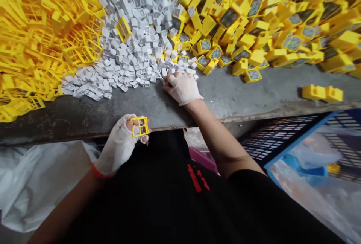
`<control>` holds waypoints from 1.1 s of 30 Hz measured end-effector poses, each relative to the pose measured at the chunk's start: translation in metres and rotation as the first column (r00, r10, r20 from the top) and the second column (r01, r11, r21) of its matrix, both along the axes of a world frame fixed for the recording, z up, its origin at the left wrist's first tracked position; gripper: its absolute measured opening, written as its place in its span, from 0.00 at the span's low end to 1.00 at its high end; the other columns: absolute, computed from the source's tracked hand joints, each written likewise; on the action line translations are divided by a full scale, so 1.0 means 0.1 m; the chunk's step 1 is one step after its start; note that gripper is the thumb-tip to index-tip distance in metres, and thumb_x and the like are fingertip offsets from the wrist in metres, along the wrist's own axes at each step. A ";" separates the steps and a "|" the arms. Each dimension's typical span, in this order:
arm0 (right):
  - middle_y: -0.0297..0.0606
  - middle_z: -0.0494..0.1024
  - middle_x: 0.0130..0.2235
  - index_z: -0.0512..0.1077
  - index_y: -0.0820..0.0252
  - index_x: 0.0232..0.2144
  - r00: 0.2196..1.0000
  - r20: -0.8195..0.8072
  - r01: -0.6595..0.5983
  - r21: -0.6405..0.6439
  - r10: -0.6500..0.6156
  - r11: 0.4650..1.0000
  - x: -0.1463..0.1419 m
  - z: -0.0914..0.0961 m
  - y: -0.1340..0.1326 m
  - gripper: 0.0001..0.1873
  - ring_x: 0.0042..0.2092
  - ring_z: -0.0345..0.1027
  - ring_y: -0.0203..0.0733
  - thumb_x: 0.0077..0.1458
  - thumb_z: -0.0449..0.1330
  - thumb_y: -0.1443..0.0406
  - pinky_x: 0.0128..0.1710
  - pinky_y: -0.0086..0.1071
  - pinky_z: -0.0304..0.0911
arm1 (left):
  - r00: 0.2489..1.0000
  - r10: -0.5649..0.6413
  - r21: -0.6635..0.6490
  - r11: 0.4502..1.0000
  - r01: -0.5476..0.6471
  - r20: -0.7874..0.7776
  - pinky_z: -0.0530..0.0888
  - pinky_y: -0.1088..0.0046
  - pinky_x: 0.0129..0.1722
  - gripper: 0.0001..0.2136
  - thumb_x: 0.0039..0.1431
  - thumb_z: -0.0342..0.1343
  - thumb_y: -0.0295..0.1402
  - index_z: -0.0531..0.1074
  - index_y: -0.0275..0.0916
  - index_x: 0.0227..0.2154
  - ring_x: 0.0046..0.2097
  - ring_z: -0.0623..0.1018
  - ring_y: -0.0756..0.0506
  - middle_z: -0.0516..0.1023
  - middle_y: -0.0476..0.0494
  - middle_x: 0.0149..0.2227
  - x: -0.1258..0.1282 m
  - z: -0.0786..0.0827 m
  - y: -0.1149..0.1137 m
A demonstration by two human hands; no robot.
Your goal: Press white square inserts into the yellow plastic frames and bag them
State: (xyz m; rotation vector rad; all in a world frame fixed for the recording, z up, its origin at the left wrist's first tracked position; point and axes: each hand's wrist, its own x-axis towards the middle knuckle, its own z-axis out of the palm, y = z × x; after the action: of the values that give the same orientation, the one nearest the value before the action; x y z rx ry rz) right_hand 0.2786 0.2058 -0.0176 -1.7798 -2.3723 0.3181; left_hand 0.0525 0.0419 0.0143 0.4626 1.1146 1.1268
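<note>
My left hand (pixel 120 144), in a white fingerless glove, is closed on a small yellow plastic frame (pixel 140 127) with a grid of square openings. It holds the frame up just in front of the table edge. My right hand (pixel 182 87), gloved the same way, reaches to the near edge of a heap of small white plastic caps (pixel 138 44). Its fingers are curled down among the caps, and whatever sits between the fingertips is hidden. One loose yellow frame (pixel 123 29) lies on top of the white heap.
A large pile of yellow frames (pixel 50 29) covers the table's left. Yellow block-shaped housings (pixel 237 22) are heaped at right, with two (pixel 322 93) apart near the edge of the grey table (pixel 225 89). Below stand a blue crate (pixel 299 138) with plastic bags and a white sack (pixel 47 180).
</note>
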 end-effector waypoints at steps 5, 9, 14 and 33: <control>0.50 0.90 0.50 0.84 0.58 0.50 0.983 -0.168 -0.058 0.075 0.070 0.995 0.02 -0.14 -0.17 0.10 0.54 0.83 0.59 0.71 0.63 0.67 0.60 0.51 0.72 | 0.998 0.050 -0.048 0.998 -0.047 0.045 0.82 0.70 0.29 0.26 0.49 0.88 0.46 0.78 0.44 0.40 0.38 0.90 0.40 0.91 0.44 0.42 0.06 -0.04 0.11; 0.43 0.90 0.46 0.85 0.55 0.46 0.961 -0.261 -0.066 0.108 0.092 0.992 0.16 -0.24 -0.39 0.10 0.52 0.84 0.53 0.68 0.64 0.68 0.59 0.49 0.72 | 0.990 -0.035 -0.035 0.999 0.040 0.133 0.85 0.67 0.35 0.20 0.55 0.85 0.38 0.79 0.43 0.41 0.43 0.91 0.39 0.91 0.44 0.44 0.04 -0.09 0.17; 0.44 0.91 0.47 0.86 0.53 0.48 0.954 -0.294 0.096 0.110 -0.060 0.989 0.20 -0.35 -0.54 0.12 0.53 0.84 0.56 0.68 0.63 0.68 0.58 0.52 0.71 | 0.987 -0.049 -0.014 0.999 0.051 0.152 0.85 0.67 0.34 0.20 0.58 0.85 0.42 0.80 0.44 0.43 0.43 0.91 0.39 0.92 0.44 0.46 -0.09 -0.14 0.17; 0.42 0.93 0.50 0.89 0.46 0.51 0.734 -0.593 -0.335 0.107 0.330 0.936 -0.48 0.01 -1.21 0.15 0.53 0.85 0.55 0.77 0.66 0.49 0.62 0.52 0.75 | 0.969 -0.029 0.046 0.999 0.019 0.245 0.87 0.69 0.35 0.23 0.57 0.86 0.46 0.86 0.44 0.50 0.40 0.88 0.43 0.90 0.46 0.47 -0.29 -0.17 -0.05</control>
State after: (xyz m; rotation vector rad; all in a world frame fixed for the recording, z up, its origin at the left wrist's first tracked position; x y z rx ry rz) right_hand 0.2307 0.0851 -0.0163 -1.0031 -2.1687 0.8078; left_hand 0.0235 0.0373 -0.0027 0.3577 0.8679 1.1547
